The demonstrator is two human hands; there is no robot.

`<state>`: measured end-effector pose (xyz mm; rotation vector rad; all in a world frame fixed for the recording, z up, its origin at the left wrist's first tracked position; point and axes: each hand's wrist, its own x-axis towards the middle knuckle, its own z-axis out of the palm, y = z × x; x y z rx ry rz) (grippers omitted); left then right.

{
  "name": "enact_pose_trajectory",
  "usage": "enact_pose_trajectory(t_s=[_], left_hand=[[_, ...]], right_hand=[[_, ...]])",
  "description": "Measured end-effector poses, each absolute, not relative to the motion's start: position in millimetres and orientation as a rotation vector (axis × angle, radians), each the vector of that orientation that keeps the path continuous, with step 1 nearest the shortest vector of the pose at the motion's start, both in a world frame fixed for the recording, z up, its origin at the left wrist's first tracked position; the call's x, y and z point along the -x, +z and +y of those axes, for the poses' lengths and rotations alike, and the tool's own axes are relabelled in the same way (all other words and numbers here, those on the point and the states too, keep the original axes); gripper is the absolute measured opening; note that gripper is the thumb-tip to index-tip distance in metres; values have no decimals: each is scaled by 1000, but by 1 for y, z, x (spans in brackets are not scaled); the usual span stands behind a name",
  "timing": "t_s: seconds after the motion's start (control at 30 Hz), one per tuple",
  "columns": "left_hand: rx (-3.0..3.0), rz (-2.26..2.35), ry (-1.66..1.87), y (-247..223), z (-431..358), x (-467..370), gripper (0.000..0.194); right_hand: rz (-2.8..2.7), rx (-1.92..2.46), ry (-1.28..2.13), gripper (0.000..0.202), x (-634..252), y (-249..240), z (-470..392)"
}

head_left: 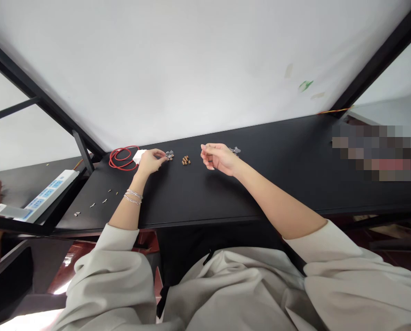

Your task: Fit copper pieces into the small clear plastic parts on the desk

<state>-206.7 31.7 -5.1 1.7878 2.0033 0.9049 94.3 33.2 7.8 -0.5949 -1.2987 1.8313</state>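
My left hand [152,161] is at a small heap of clear, greyish pieces [170,155], thumb and fingertips drawn together at the heap's near side. Whatever is between those fingers is too small to make out. Right of that heap lies a cluster of several small brown, bead-like pieces [186,160]. My right hand [219,157] hovers over the table right of the cluster, thumb and index finger pressed together and the other fingers curled. Anything in that pinch cannot be made out. Another small heap of clear, greyish pieces [236,150] is partly hidden behind the right hand.
A coiled red cable [117,158] and a white block [138,156] lie left of my left hand on the black table [198,197]. Several tiny pieces [105,201] are scattered front left. A white power strip [48,195] sits beyond the left frame. A white wall [198,69] rises behind.
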Motion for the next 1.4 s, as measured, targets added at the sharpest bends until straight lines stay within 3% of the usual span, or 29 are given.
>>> enact_pose_trajectory(t_s=[1.4], left_hand=[[-1973,2035,956,-12,38,208,23]], right_hand=[[-1308,590,1839,47,-96,9,34]])
